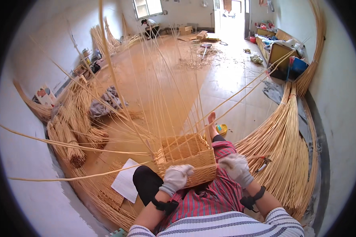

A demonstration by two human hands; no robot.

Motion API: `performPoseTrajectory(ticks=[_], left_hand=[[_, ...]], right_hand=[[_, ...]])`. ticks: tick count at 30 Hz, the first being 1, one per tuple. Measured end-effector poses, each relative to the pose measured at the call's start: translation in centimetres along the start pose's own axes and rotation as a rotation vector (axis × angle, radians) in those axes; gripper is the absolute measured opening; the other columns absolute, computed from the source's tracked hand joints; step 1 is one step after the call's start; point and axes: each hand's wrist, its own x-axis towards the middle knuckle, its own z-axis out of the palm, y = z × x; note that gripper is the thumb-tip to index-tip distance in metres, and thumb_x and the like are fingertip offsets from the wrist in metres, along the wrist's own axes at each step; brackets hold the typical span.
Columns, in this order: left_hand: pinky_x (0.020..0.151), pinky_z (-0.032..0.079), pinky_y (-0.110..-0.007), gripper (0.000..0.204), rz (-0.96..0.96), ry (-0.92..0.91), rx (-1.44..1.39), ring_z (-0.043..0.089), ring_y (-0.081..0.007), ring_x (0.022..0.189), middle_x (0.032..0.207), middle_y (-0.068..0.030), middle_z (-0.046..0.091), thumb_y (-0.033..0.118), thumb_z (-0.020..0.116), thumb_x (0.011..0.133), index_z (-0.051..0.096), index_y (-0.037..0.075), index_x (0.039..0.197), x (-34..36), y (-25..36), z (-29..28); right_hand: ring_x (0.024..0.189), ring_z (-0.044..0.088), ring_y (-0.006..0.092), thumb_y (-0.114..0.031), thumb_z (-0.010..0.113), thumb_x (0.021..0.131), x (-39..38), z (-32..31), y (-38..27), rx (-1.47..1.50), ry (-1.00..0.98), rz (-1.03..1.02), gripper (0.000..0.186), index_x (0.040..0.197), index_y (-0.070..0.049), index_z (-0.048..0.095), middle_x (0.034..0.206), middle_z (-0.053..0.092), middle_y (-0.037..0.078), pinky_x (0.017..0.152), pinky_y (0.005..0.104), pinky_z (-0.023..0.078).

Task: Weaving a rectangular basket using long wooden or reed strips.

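A half-woven wicker basket [188, 158] rests in my lap, with long upright stakes rising from its rim and several bending far out to the sides. At its near wall my left hand [177, 177], in a white glove, is closed, its fingers at one end of a pale wicker strand [207, 167]. This strand crosses the near wall to my right hand [236, 166], also gloved and closed on it beside the right corner. The exact grip of the fingertips is hidden. Pliers with red handles [264, 162] lie right of my right hand.
Long wicker bundles [279, 150] spread along the right; more bundles [73, 102] and a woven panel [112, 189] lie left. White paper [124, 181] is by my left knee, a yellow container [221, 129] beyond my foot. A person [150, 28] crouches at the far wall.
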Motion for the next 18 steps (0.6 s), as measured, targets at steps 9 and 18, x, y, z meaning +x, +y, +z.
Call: performPoseTrajectory(ticks=[9,18], left_hand=[[0.062,0.046,-0.026,0.022,-0.118,-0.012,-0.854,0.053,-0.0078,0.067,0.072,0.0011,0.058,0.021,0.057,0.107,0.069,0.003,0.101,0.9,-0.4,5.9],[0.089,0.052,-0.034,0.028,-0.241,0.349,-0.545,0.067,-0.0214,0.092,0.104,-0.0096,0.070,0.015,0.064,0.100,0.062,0.005,0.125,3.1,-5.1,7.5]], right_hand=[[0.122,0.058,0.0153,-0.008,0.050,0.108,0.4,6.5,0.1,1.379,0.151,0.271,0.050,0.155,-0.004,0.034,0.131,0.061,0.007,0.106,0.0309,0.045],[0.089,0.075,0.0267,-0.015,0.060,0.105,3.0,4.0,7.8,1.330,0.634,0.477,0.012,0.115,-0.011,0.055,0.096,0.073,0.010,0.080,0.0408,0.065]])
